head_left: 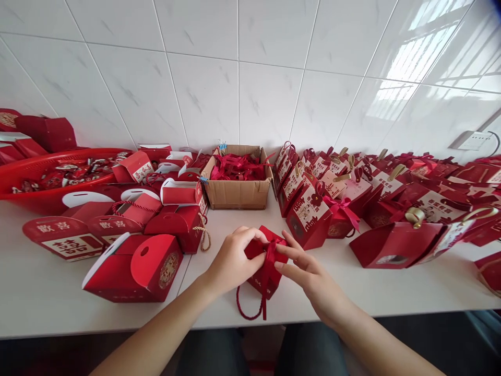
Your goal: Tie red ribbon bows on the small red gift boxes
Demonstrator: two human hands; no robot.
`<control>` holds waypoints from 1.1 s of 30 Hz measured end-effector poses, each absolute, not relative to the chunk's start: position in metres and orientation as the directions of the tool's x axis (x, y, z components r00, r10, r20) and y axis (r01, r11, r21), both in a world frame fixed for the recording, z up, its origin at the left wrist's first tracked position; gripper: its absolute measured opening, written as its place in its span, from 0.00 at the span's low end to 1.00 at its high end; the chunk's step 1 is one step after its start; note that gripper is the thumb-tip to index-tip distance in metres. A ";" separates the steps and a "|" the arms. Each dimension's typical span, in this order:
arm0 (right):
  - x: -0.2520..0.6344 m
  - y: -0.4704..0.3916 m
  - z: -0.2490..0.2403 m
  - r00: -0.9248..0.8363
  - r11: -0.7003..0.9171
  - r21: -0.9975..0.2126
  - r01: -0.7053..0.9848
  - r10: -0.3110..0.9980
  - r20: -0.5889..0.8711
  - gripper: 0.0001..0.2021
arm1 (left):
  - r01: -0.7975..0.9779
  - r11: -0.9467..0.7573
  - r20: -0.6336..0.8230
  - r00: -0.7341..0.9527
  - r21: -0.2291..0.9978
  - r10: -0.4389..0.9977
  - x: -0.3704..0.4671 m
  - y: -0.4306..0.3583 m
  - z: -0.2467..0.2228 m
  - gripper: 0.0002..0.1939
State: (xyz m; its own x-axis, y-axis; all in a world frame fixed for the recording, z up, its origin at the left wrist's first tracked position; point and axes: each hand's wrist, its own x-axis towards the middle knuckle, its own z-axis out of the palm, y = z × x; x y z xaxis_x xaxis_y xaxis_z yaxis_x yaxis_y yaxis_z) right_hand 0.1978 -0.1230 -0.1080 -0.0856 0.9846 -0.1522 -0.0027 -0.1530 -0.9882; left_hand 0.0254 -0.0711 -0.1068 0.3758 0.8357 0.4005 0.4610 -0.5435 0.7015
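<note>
A small dark red gift box [254,281] sits on the table in front of me, with a red ribbon [269,265] tied around its top and one end hanging down its front. My left hand [237,256] is closed, thumb and forefinger pinching the ribbon against the box at its left side. On the right, my right hand [307,269] has its fingertips at the ribbon's knot, thumb and fingers closing on a loop; the exact grip is partly hidden. A twisted red cord handle [249,317] droops from the box toward the table's front edge.
A cardboard box [238,196] of red ribbons stands behind my hands. Left are folded red boxes [135,271] and a red basket [23,190] of wrapped sweets. Several tagged gift boxes [313,224] crowd the right. A tiled wall [270,99] closes the back.
</note>
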 end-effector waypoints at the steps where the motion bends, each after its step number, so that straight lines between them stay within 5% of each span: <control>1: 0.199 -0.124 -0.108 -0.091 -0.160 -0.987 0.014 0.983 -0.161 0.20 | 0.447 -0.529 0.369 0.400 0.721 0.839 0.023 -0.070 -0.105 0.05; 14: 0.202 -0.125 -0.116 -0.102 0.000 -0.954 0.301 0.994 -0.032 0.21 | 0.386 -0.527 0.337 0.461 0.757 0.821 0.019 -0.063 -0.108 0.04; 18: 0.208 -0.114 -0.123 -0.121 0.306 -0.752 0.583 0.949 0.292 0.15 | 0.369 -0.559 0.340 0.511 0.742 0.789 0.017 -0.060 -0.104 0.03; 22: 0.215 -0.101 -0.125 -0.237 0.504 -0.527 0.684 0.837 0.493 0.18 | 0.401 -0.555 0.324 0.512 0.729 0.796 0.013 -0.057 -0.100 0.02; 28: 0.226 -0.093 -0.111 -0.294 0.555 -0.354 0.753 0.765 0.573 0.15 | 0.432 -0.589 0.323 0.545 0.683 0.774 0.012 -0.056 -0.096 0.04; 33: 0.233 -0.091 -0.106 -0.415 0.614 -0.389 0.687 0.770 0.484 0.18 | 0.443 -0.613 0.337 0.555 0.654 0.761 0.014 -0.055 -0.096 0.04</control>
